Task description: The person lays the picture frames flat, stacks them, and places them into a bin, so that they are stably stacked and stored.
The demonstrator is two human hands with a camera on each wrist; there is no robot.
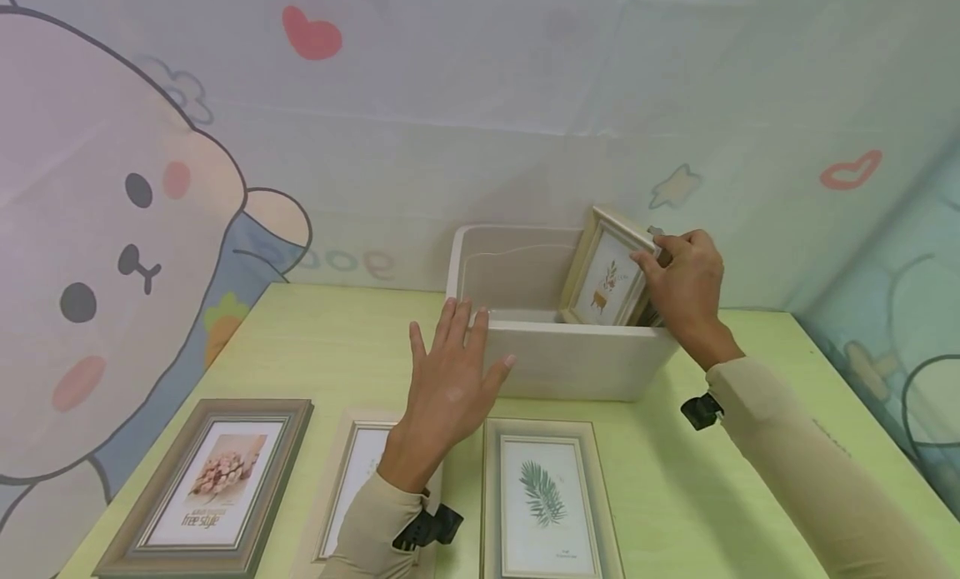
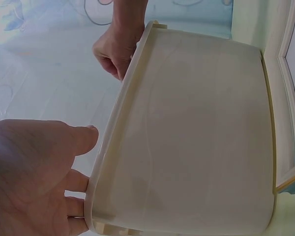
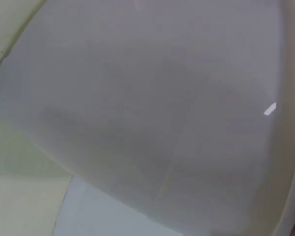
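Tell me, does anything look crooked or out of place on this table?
Only the small framed picture: it leans at a tilt in the white bin, held by the right hand. The left hand rests flat against the bin. Three frames lie neatly in front.

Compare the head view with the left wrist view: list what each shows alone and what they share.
Only the head view shows the deer picture frame that the right hand grips, standing tilted in the bin's right end, plus three frames lying flat on the green table: the flower frame, the middle frame and the leaf frame. Only the left wrist view shows the left hand's palm close up. Both show the cream bin, with the left hand at its rim.
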